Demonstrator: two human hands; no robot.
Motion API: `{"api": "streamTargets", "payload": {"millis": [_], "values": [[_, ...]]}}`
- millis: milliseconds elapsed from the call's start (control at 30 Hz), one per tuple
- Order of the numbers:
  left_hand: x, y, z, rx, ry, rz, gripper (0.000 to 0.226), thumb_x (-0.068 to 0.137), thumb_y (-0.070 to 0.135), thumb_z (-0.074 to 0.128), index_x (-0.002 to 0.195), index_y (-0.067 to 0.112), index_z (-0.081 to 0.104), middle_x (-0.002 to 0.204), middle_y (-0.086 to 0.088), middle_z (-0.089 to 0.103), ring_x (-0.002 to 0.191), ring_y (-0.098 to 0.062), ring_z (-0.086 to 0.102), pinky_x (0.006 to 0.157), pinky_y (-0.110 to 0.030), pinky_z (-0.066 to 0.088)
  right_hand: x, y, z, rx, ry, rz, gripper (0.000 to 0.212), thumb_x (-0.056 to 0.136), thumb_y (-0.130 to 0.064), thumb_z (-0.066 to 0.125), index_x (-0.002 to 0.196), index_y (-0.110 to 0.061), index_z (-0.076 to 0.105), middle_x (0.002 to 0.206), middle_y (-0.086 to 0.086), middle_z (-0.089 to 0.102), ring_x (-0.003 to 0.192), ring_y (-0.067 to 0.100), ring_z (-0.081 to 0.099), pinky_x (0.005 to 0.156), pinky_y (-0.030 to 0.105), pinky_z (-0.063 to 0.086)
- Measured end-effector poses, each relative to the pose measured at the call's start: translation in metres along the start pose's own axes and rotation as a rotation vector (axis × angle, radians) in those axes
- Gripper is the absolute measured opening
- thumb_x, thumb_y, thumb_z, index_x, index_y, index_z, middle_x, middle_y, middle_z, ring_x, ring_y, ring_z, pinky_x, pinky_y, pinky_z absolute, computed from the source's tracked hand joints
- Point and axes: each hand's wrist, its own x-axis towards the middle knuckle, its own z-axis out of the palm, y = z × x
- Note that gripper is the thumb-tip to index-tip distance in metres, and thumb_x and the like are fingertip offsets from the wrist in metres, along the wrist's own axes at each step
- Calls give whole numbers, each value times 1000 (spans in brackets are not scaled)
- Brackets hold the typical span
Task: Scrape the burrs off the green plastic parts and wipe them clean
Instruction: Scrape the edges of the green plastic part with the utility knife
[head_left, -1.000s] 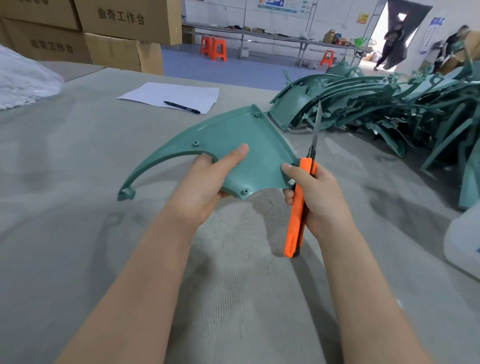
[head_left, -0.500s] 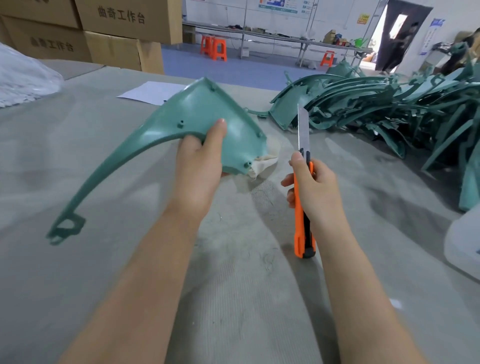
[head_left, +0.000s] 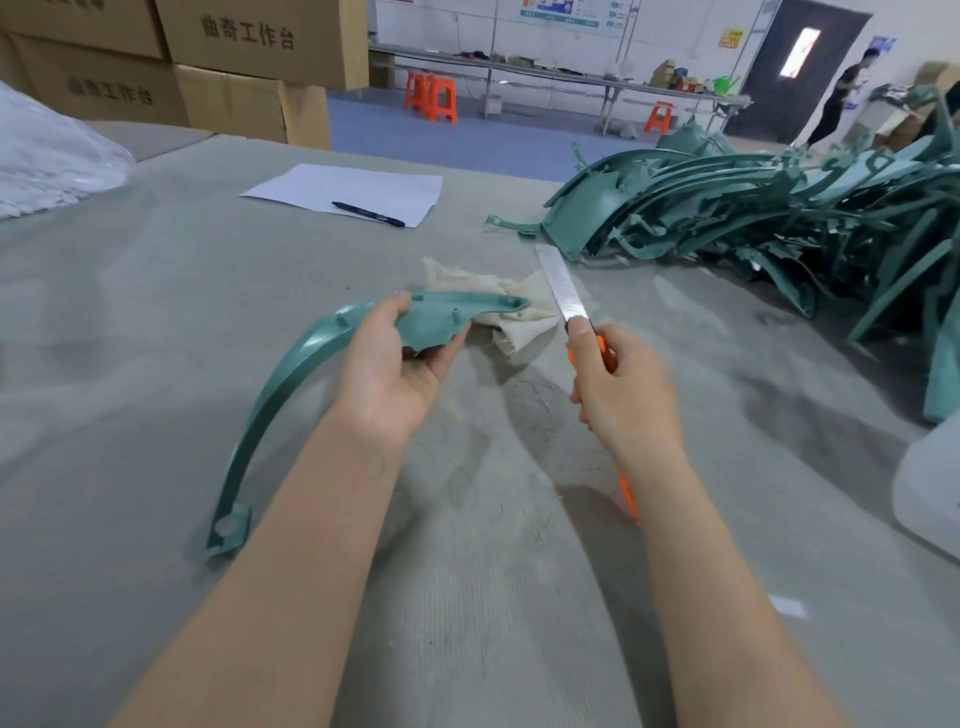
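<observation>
From the head view I see my left hand (head_left: 387, 371) palm-up, fingers curled around the wide end of a curved green plastic part (head_left: 291, 384); its thin arc sweeps down to a tab near the worktop (head_left: 156, 322). My right hand (head_left: 626, 397) grips an orange knife (head_left: 587, 332), its flat steel blade pointing away. A frayed pale cloth (head_left: 511, 304) lies just beyond the part. A tangled pile of green parts (head_left: 779, 208) crowds the right edge; grey felt-like surface lies open on the left.

Printed characters "曲奇工作台" are showing on the upper cardboard box (head_left: 260, 36). The lower cardboard box (head_left: 114, 91) is bearing "工作台". Wall posters are staying unreadable.
</observation>
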Motion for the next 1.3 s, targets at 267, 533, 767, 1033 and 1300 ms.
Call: {"api": "streamTargets", "payload": {"millis": [267, 533, 767, 1033, 1300], "values": [[3, 6, -2, -17, -70, 21, 11, 93, 9, 55, 100, 1, 56, 120, -21, 60, 113, -36, 61, 67, -31, 61, -5, -2, 4, -44, -53, -51, 47, 96, -50, 46, 74, -10, 57, 71, 20, 60, 70, 40, 56, 67, 52, 51], [1, 3, -1, -10, -83, 20, 8, 92, 7, 56, 98, 1, 56, 127, -22, 60, 113, -36, 62, 72, -34, 59, -6, -3, 7, -37, -53, -38, 46, 97, -49, 46, 73, -12, 58, 69, 19, 60, 69, 39, 56, 66, 52, 52], [1, 2, 0, -32, -98, 15, 15, 92, 8, 57, 106, 2, 56, 128, -20, 59, 112, -35, 63, 69, -32, 60, -6, -4, 10, 15, -104, -36, 44, 98, -47, 47, 74, -11, 58, 59, 13, 56, 51, 21, 48, 60, 47, 51], [-2, 1, 2, -24, -123, 30, 18, 94, 8, 55, 110, 0, 56, 128, -22, 59, 114, -35, 61, 69, -30, 60, -11, -8, 15, 60, -182, -46, 44, 98, -46, 45, 78, -11, 63, 46, -5, 51, 44, 12, 48, 52, 32, 45], [-3, 3, 2, -30, -128, 39, 15, 95, 8, 53, 107, 0, 55, 113, -20, 62, 116, -35, 60, 62, -26, 60, -20, -15, 21, 167, -271, -52, 44, 98, -44, 47, 79, -7, 60, 48, -5, 47, 42, 10, 45, 43, 22, 38]]}}
